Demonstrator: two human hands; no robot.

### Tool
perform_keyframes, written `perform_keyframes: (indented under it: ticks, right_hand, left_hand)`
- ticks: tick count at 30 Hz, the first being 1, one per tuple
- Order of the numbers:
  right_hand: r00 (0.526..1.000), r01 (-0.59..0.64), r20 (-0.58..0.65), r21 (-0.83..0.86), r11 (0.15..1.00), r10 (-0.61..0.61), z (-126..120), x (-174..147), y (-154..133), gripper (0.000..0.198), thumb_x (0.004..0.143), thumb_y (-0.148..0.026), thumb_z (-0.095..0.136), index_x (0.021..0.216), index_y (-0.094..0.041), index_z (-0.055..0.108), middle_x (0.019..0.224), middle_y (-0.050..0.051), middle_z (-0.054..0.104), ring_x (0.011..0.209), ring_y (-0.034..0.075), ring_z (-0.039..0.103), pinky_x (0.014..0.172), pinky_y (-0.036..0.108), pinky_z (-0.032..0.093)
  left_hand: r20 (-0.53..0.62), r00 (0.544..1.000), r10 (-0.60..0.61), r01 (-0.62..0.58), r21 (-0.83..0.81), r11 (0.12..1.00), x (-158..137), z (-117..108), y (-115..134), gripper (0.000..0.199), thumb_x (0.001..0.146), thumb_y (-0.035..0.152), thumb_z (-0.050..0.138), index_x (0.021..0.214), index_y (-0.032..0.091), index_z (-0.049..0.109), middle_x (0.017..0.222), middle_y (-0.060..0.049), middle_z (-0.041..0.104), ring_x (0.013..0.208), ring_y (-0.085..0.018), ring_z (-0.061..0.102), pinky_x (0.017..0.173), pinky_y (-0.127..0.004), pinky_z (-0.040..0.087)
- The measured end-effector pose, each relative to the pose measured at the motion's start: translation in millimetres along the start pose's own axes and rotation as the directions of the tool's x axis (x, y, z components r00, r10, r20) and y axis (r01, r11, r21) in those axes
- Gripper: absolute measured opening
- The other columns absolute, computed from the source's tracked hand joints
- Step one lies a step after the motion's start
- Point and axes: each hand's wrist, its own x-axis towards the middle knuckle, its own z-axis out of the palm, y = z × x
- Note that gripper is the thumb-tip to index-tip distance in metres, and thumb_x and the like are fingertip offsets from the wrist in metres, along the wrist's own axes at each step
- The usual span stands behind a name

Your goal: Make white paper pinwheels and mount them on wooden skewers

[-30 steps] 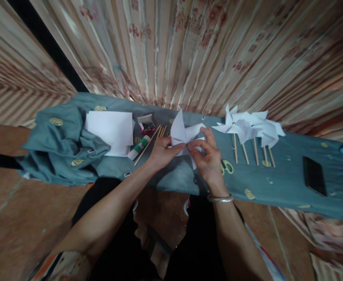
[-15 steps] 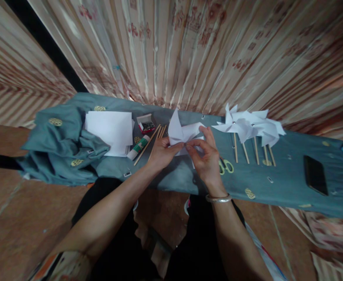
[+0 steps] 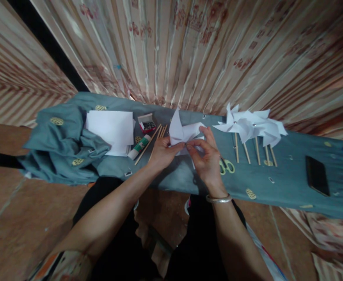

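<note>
The folded white paper pinwheel [image 3: 189, 132] sits between both hands over the blue-green patterned cloth [image 3: 285, 183], left hand [image 3: 162, 153] gripping its left side, right hand [image 3: 208, 158] pinching near its centre, one pointed blade [image 3: 175, 123] aimed away.

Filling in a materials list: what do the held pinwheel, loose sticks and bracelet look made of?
Pinwheel: matte white paper, judging by its thin, folded blades.
Loose sticks: probably bare wood or bamboo; pale tan, no obvious gloss.
Bracelet: likely polished metal; silvery with bright highlights, though coated plastic can't be ruled out.
</note>
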Motion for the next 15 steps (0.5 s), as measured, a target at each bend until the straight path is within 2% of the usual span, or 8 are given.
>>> perform_keyframes:
  ticks: [8, 15]
  right_hand:
    - [1.000, -0.017, 0.011, 0.003, 1.000, 0.017, -0.5, 0.2, 0.1, 0.009, 0.084, -0.027, 0.063, 0.080, -0.022, 0.069, 0.145, 0.008, 0.053, 0.146, 0.028, 0.033, 0.119, 0.055, 0.024]
    - [0.997, -0.066, 0.041, 0.052, 0.996, 0.064, -2.1, 1.1, 2.1, 0.009, 0.082, -0.028, 0.064, 0.078, -0.022, 0.070, 0.143, 0.009, 0.055, 0.144, 0.029, 0.035, 0.118, 0.054, 0.024]
  left_hand:
    - [0.010, 1.000, 0.025, -0.025, -0.008, 1.000, 1.0, 0.5, -1.6, 0.017, 0.065, 0.026, 0.074, 0.076, 0.013, 0.076, 0.068, 0.001, 0.071, 0.061, -0.012, 0.060, 0.062, -0.023, 0.046]
    - [0.040, 0.998, 0.054, -0.058, 0.132, 0.990, 1.1, -2.5, 2.4, 0.018, 0.067, 0.027, 0.072, 0.078, 0.014, 0.077, 0.073, 0.000, 0.073, 0.067, -0.016, 0.063, 0.066, -0.026, 0.048]
